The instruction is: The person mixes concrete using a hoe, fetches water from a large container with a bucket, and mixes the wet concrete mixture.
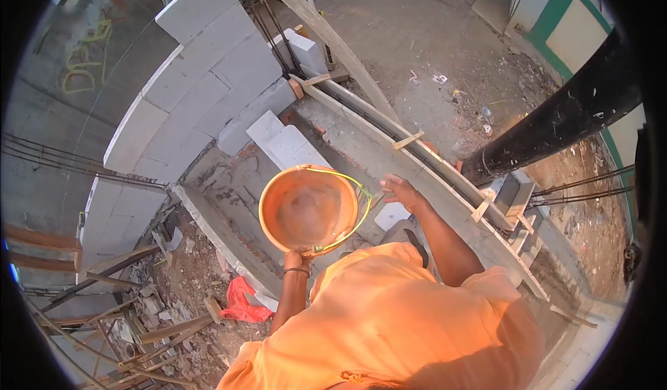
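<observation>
Head view, clock centred on the bucket: I find the left hand (297,258) clamped on the rim of the orange bucket (309,209) at 6 o'clock. The bucket is mouth up in front of the wearer, its inner wall smeared. Its yellow-green handle (369,197) lies over to 3 o'clock. Just beyond that, the right hand (403,192) has loosely bent fingers; I cannot tell whether they close on anything. A white slab (391,215) lies near it.

Noted obstructions: pale blocks (281,140) near 11 o'clock; a board-lined channel (410,157) running from 12 to 4; a slanting timber (333,35) at 12; a black column (556,126) leaning at 2. Red sheeting (245,302) lies at 7, with rubble (177,310) and loose timber towards 8.

Under the bucket I record a rough grey bay floor (222,185). A block wall (201,84) curves through 10 to 11. Littered ground (424,49) extends at 1, and a green-trimmed wall (563,25) stands at 2.
</observation>
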`<state>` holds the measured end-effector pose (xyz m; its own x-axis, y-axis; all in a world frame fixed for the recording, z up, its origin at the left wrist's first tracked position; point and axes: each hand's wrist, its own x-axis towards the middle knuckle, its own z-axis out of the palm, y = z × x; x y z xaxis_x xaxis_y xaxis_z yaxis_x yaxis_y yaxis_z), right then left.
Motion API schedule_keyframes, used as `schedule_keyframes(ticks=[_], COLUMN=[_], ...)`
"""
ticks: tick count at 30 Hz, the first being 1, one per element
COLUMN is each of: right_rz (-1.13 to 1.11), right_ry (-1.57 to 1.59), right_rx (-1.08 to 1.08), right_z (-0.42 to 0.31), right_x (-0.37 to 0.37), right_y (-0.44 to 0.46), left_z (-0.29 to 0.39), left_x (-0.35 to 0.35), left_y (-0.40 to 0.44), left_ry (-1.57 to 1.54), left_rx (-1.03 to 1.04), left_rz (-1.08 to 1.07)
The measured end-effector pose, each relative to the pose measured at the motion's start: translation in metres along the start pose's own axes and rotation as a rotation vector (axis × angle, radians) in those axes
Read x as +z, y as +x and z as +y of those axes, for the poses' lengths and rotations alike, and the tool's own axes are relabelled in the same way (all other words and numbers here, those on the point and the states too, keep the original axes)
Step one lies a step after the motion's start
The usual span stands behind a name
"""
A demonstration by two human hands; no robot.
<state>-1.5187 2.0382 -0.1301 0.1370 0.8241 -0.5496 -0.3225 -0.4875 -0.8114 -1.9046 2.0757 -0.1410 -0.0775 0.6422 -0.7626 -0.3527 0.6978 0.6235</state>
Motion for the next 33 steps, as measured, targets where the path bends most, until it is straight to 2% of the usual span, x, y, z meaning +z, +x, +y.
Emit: schedule_keyframes(ticks=[2,4,7,10,13,17,19,21,24,25,28,30,32,33], right_rz=[-0.088,-0.303,-0.287,-0.305,-0.239,0.054,0.152,0.239,0.339,0.341,0.400,0.471,0.492,0.506], right_ry=[-0.056,0.047,-0.127,-0.134,0.061,0.138,0.285,0.326,0.353,0.367,0.445,0.518,0.505,0.500], right_rx=[-0.022,0.006,0.026,0.222,0.321,0.219,0.059,0.107,0.146,0.178,0.183,0.149,0.127,0.120], right_z=[-0.015,-0.027,-0.011,-0.007,-0.013,0.020,0.070,0.079,0.095,0.098,0.093,0.086,0.091,0.095], right_x=[0.015,0.018,-0.014,-0.056,-0.087,-0.109,-0.120,-0.130,-0.151,-0.162,-0.175,-0.178,-0.180,-0.178], right_y=[0.016,0.021,0.030,0.014,-0.021,-0.056,-0.057,-0.068,-0.074,-0.077,-0.071,-0.066,-0.054,-0.048], left_z=[0.011,0.018,0.022,0.016,0.006,-0.025,-0.034,-0.044,-0.073,-0.077,-0.070,-0.070,-0.072,-0.070], left_x=[0.019,0.032,0.063,0.093,0.136,0.179,0.194,0.213,0.172,0.152,0.082,0.023,-0.038,-0.069], left_y=[-0.002,-0.008,-0.007,-0.003,-0.008,0.026,0.030,0.021,0.050,0.048,0.043,0.044,0.053,0.065], left_ry=[0.147,0.253,0.382,0.448,0.555,0.686,0.688,0.615,1.028,1.105,1.207,1.275,1.101,1.126], left_rx=[-0.011,-0.023,-0.038,-0.039,-0.135,-0.186,-0.169,-0.118,0.120,0.264,0.170,0.311,0.099,-0.021], left_rz=[-0.099,-0.174,-0.294,-0.316,-0.335,-0.443,-0.448,-0.401,-0.296,-0.264,-0.041,0.082,0.205,0.231])
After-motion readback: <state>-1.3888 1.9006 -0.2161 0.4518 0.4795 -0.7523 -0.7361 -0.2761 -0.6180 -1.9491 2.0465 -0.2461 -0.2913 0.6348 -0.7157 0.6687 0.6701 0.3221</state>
